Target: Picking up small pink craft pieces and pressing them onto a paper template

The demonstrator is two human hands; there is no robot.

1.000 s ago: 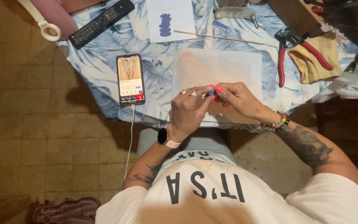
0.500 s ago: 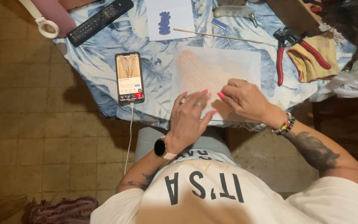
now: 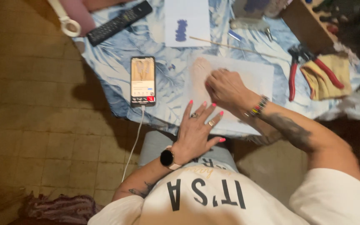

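From the head camera, the left hand (image 3: pixel 198 127) lay flat with fingers spread wide, holding nothing, pressing the near edge of a pale sheet (image 3: pixel 255 77) on the blue leaf-patterned tablecloth (image 3: pixel 117 62). The right hand (image 3: pixel 226 87) rested curled on the middle of that sheet; whether it pinched anything I could not tell. A wooden box (image 3: pixel 303 23) stood at the far right corner, its contents too dark to make out. A white card with a blue blot (image 3: pixel 187 23) lay at the far edge, a thin stick (image 3: pixel 230 43) just below it. A lit phone (image 3: pixel 142 81) sat left of the sheet, a black remote (image 3: pixel 119 23) beyond it. Red-handled pliers (image 3: pixel 301 71) lay beside a yellow cloth (image 3: pixel 323 79).
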